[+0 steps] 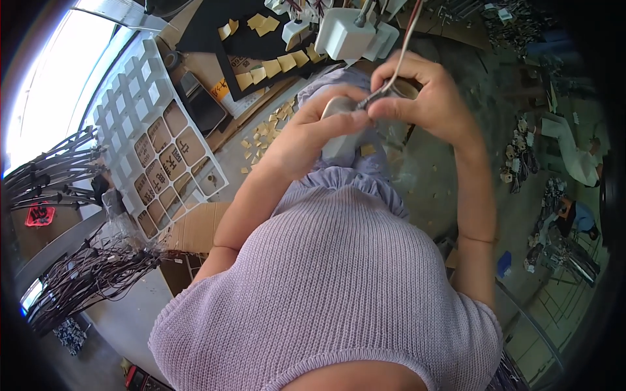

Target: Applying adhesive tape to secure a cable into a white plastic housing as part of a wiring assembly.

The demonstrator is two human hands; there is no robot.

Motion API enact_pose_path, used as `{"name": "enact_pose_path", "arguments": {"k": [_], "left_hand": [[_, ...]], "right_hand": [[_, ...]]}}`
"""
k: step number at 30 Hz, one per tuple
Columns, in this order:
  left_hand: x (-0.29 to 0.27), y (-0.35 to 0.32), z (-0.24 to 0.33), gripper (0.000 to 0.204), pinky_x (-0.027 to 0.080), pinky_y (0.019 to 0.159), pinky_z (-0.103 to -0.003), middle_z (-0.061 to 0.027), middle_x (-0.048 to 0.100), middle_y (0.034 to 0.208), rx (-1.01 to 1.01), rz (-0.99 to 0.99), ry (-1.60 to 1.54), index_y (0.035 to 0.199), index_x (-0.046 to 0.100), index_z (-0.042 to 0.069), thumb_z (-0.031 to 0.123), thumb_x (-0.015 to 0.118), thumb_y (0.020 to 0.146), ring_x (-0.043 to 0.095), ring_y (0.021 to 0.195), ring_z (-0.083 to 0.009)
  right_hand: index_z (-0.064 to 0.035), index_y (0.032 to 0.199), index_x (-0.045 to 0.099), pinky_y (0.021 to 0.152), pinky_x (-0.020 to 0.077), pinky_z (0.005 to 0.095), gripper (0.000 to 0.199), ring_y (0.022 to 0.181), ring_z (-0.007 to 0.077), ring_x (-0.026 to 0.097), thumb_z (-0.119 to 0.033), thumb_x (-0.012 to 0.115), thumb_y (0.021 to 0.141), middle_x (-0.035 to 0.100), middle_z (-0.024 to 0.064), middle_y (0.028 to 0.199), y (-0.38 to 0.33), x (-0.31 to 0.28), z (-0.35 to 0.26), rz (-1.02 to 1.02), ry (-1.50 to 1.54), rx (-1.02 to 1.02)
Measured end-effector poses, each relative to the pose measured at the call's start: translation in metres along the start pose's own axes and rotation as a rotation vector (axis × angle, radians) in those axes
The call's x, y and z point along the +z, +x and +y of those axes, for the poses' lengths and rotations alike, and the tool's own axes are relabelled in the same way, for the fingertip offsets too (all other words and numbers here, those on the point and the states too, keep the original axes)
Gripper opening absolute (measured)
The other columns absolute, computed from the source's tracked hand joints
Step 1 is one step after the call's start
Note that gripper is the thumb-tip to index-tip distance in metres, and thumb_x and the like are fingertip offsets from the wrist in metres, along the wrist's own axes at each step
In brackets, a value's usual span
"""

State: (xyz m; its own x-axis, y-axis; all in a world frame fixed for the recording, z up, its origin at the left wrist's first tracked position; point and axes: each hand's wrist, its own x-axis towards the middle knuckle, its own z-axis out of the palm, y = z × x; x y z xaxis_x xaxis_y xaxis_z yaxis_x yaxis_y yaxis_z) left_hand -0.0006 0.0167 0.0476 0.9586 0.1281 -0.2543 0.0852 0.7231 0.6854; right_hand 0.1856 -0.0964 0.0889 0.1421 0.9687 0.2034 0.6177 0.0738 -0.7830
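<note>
A person in a lilac knitted top works with both hands raised over their lap. The left hand (313, 133) is closed around a pale grey plastic casing (339, 130), thumb pressed on its top. The right hand (424, 98) pinches a thin cable (405, 39) at its dark end, touching the casing. Small tan squares (264, 133) lie scattered on the bench (235, 153), beside a white compartment tray (140, 104) at its left edge.

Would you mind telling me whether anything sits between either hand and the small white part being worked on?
Nothing visible does. The left hand already holds the white part, and the right hand pinches the thin cable end against it.
</note>
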Motion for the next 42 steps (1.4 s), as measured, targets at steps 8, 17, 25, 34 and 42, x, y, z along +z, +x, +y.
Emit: {"name": "enact_pose_path", "arguments": {"k": [8, 17, 25, 34, 42], "left_hand": [[0.015, 0.016, -0.027, 0.034, 0.039, 0.094, -0.034, -0.0133, 0.047, 0.113, 0.486, 0.110, 0.690, 0.113, 0.057, 0.002, 0.012, 0.070, 0.083, 0.048, 0.108, -0.0269], [0.010, -0.003, -0.013, 0.038, 0.040, 0.088, -0.042, -0.0132, 0.050, 0.116, 0.734, 0.271, 1.263, 0.106, 0.062, 0.010, 0.012, 0.073, 0.070, 0.052, 0.103, -0.0334], [0.001, -0.010, -0.024, 0.033, 0.039, 0.084, -0.042, -0.0055, 0.050, 0.109, 1.146, 0.271, 1.608, 0.098, 0.062, 0.026, 0.021, 0.066, 0.066, 0.051, 0.100, -0.0229], [-0.015, 0.003, -0.020, 0.056, 0.020, 0.106, -0.056, -0.0180, 0.042, 0.143, 0.735, 0.164, 1.800, 0.125, 0.053, 0.019, 0.048, 0.065, 0.079, 0.039, 0.133, -0.0341], [-0.090, 0.081, -0.005, 0.055, 0.038, 0.096, -0.038, -0.0178, 0.046, 0.122, 1.107, 0.903, 1.198, 0.126, 0.040, -0.001, -0.005, 0.060, 0.074, 0.047, 0.114, -0.0290]], "right_hand": [[-0.0009, 0.101, 0.059, 0.074, 0.0510, 0.0261, 0.034, 0.082, 0.0108, 0.061, -0.015, 0.077, 0.076, 0.062, 0.0038, 0.085, -0.009, 0.032, -0.019, 0.375, 0.103, 0.265], [-0.0051, 0.094, 0.060, 0.076, 0.0439, 0.0379, 0.017, 0.083, 0.0312, 0.056, -0.014, 0.067, 0.081, 0.054, 0.0078, 0.081, -0.023, 0.027, -0.023, 0.179, -0.173, -0.060], [0.0016, 0.070, 0.061, 0.060, 0.0421, 0.0236, 0.026, 0.062, 0.0083, 0.056, -0.015, 0.063, 0.090, 0.060, 0.0038, 0.067, -0.047, 0.020, -0.057, 0.062, 0.431, 0.494], [-0.0128, 0.064, 0.051, 0.053, 0.0406, 0.0248, 0.017, 0.057, 0.0078, 0.052, -0.004, 0.059, 0.076, 0.059, 0.0000, 0.070, -0.105, -0.133, -0.113, 0.864, 1.254, -0.180], [0.0075, 0.083, 0.066, 0.063, 0.0548, 0.0300, 0.050, 0.072, 0.0268, 0.066, -0.042, 0.062, 0.091, 0.066, 0.0219, 0.086, -0.045, -0.027, -0.067, -0.304, 1.318, -0.371]]}}
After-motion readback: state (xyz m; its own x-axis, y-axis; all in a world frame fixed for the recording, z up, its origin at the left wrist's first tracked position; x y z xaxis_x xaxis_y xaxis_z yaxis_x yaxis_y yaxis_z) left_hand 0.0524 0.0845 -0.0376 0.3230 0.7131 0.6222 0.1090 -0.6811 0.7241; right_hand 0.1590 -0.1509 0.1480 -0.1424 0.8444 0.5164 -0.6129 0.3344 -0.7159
